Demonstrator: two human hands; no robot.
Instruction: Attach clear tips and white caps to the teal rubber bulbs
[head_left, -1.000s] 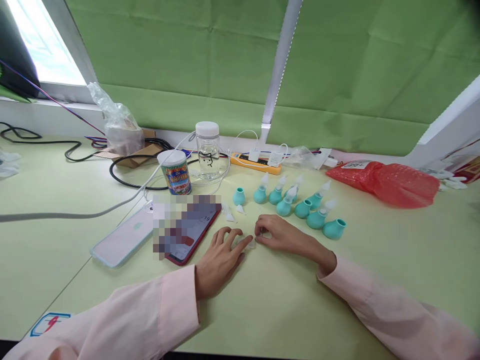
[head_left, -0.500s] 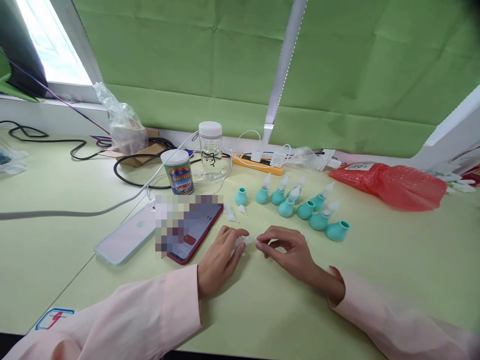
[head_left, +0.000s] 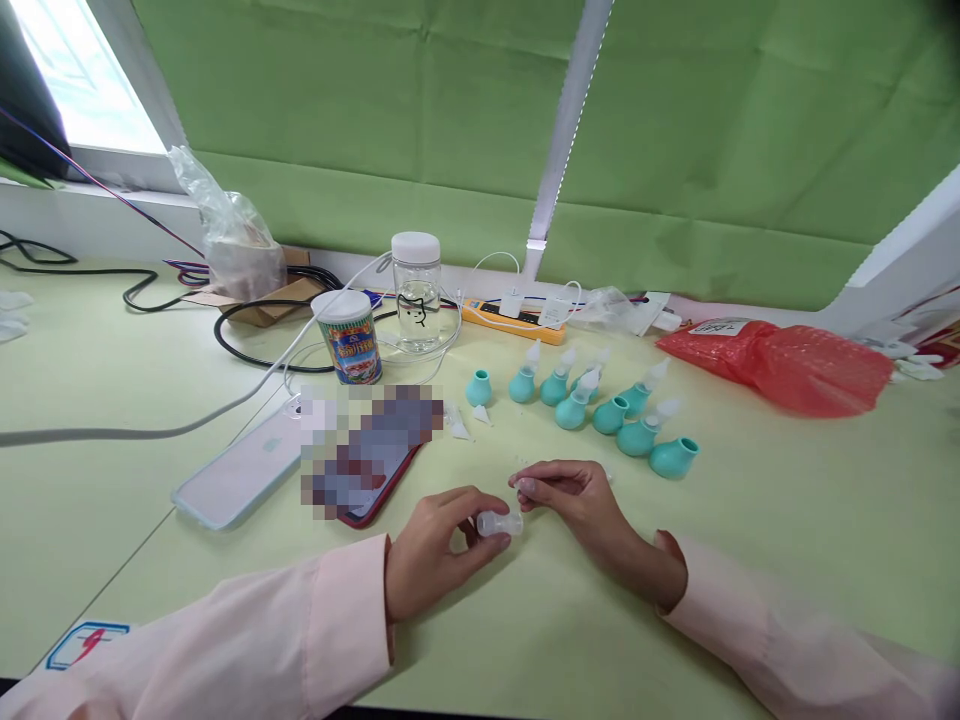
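Observation:
Between the thumb and fingers of my left hand (head_left: 450, 545) is a short translucent plastic connector (head_left: 499, 523), lying sideways with a round end showing. My right hand (head_left: 566, 495) is closed in a pinch just right of the connector; whatever its fingertips hold is too small to make out. Beyond the hands stand several teal rubber bulbs, some with clear pointed nozzles, such as the capped bulb (head_left: 573, 412). An open-topped bulb (head_left: 673, 458) lies tilted at the right, and another open bulb (head_left: 479, 388) stands at the left. Small clear nozzle tips (head_left: 481, 415) lie near it.
A red-edged phone (head_left: 382, 485) and a pale-cased phone (head_left: 240, 470) lie at left. Behind them are a noodle cup (head_left: 349, 340), a water jar (head_left: 417, 300), cables and an orange power strip (head_left: 510, 322). A red plastic bag (head_left: 780, 370) lies at back right.
My left hand has come nearer with the connector, which now shows plainly between its fingers. My right hand stays pinched, its fingertips slightly lower. The view has shifted a little.

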